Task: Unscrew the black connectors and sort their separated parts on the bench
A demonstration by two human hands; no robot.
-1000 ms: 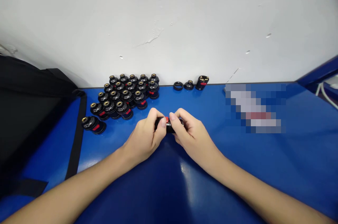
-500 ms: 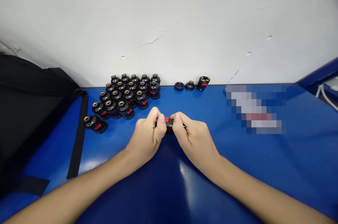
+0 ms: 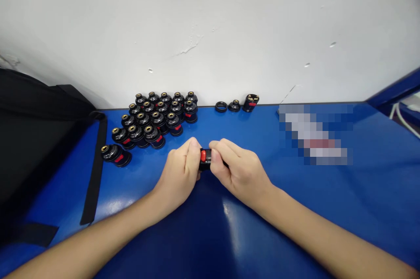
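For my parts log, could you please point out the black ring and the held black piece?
Black ring [image 3: 221, 110]: head view, front of its rim.
Held black piece [image 3: 205, 164]: head view, exposed side.

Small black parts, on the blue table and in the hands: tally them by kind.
Black units at left: 18
Black ring: 1
Small black cap: 1
Open black body with metal prongs: 1
Red-marked black piece held by left hand and right hand: 1
Total: 22

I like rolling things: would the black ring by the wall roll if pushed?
The black ring would probably slide, not roll, because it lies flat. The shiny blue table might help it slip. It's likely light, being thin with an open middle.
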